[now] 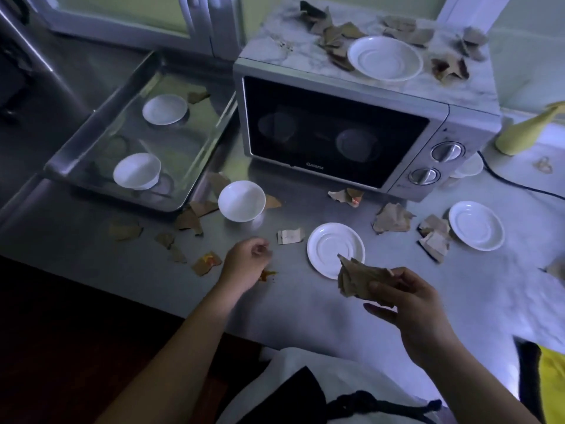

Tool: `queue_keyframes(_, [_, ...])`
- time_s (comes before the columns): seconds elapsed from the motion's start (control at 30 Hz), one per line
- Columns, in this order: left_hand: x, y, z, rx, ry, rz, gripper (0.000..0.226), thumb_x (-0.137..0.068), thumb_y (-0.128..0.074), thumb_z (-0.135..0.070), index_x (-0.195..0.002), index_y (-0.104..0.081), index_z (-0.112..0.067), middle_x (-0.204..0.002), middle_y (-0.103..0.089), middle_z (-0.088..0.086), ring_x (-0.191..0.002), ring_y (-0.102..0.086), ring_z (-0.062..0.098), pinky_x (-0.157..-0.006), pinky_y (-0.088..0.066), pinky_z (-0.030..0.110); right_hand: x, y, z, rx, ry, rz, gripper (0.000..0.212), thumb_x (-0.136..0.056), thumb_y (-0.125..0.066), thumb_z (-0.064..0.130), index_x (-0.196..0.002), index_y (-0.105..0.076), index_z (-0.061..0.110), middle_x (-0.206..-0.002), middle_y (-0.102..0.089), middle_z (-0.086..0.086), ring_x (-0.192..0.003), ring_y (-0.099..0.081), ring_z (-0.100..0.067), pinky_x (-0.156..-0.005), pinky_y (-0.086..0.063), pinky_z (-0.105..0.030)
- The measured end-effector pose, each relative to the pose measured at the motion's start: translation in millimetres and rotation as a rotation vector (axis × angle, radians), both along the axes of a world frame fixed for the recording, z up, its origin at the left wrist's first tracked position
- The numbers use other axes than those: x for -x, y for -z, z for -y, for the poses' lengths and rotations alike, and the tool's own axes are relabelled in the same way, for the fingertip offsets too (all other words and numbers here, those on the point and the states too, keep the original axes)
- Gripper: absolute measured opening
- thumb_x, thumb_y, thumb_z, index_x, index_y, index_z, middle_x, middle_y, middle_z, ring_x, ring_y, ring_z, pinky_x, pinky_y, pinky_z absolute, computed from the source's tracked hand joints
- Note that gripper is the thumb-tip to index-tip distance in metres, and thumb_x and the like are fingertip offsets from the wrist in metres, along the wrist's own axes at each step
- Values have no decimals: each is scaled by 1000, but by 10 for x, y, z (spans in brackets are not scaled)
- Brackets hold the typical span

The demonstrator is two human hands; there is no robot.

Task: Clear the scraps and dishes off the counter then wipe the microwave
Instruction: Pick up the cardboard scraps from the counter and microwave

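**Counter mid-clearing.** The right hand [406,301], at 5 o'clock in the view, pinches a wad of brown paper scraps [359,278] between thumb and curled fingers. The wad's long axis runs from 4 to 10 o'clock, and its pointed end overlaps the near rim of a white saucer [328,246]. The left hand [244,261], at 9 o'clock from the wad, hovers over the steel counter [76,240], fingers loosely curled with nothing visible in them. A lone scrap [290,236] lies at its 2 o'clock. The microwave [336,130] stands at 12 o'clock, and a bowl [241,201] sits at its 7 o'clock.
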State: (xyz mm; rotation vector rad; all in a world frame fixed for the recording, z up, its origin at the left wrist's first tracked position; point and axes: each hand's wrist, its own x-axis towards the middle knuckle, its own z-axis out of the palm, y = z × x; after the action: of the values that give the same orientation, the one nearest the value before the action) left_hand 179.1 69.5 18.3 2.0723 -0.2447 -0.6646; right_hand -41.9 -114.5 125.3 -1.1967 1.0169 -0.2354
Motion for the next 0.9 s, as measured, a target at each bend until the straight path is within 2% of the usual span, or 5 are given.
queue_keyframes(0.13, [-231,125,430,-167,266,299,7,-85,-66,-22,-85,-59,-24,-91,-66,4,-86,-63,26,-73,-52,41,43,-24,-102,13,111,0,13,-85,-66,-9,-90,-63,2,-92,-73,-20,-77,-73,-26,-76,-62,-48])
queue_keyframes(0.37, [-456,371,689,-298,372,438,10,-81,-67,-14,-91,-68,-12,-98,-63,10,-99,-55,29,-76,-46,34,392,-100,-281,26,292,-16,18,-87,-67,-6,-104,-68,-3,-99,-74,-19,-83,-74,-26,-67,-61,-36])
queue_keyframes(0.5, [-447,303,646,-180,299,299,23,-82,-74,-15,-69,-56,-24,-73,-62,-5,-77,-62,23,-58,-39,26,566,-60,-385,-5,418,-25,12,-87,-66,-7,-97,-67,0,-94,-75,-16,-81,-74,-27,-63,-60,-35])
queue_keyframes(0.73, [-95,-342,305,192,367,301,18,-81,-77,-25,-76,-61,-31,-84,-65,-18,-86,-60,0,-75,-45,18,414,-18,-516,-27,442,-4,19,-86,-67,-7,-105,-67,-2,-95,-74,-20,-78,-74,-24,-59,-60,-33])
queue_keyframes(0.9, [255,-862,92,521,496,-229,18,-73,-82,-29,-86,-72,-22,-80,-72,0,-72,-65,11,-71,-52,19,144,-78,-569,52,322,15,16,-87,-67,-6,-99,-70,5,-90,-76,-16,-80,-75,-28,-63,-60,-35])
